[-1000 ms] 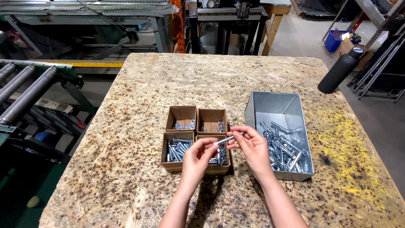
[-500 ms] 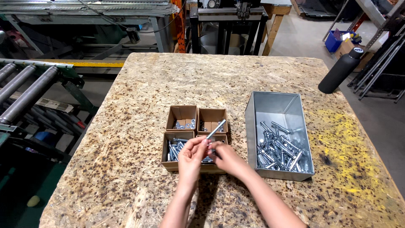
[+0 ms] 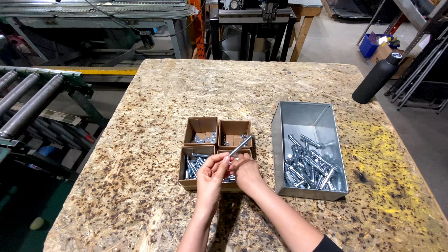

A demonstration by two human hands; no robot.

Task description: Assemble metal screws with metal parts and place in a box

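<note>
Bolt now points to one o'clock over the cardboard boxes, pinched by left hand and right hand, both closed on its near end, having left the metal bin.

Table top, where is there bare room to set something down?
The table is bare left of the cardboard boxes, behind them to the far edge, and right of the metal bin. Crowded: both hands hold a bolt over the boxes.

Hands hide the near-right box's contents.
</note>
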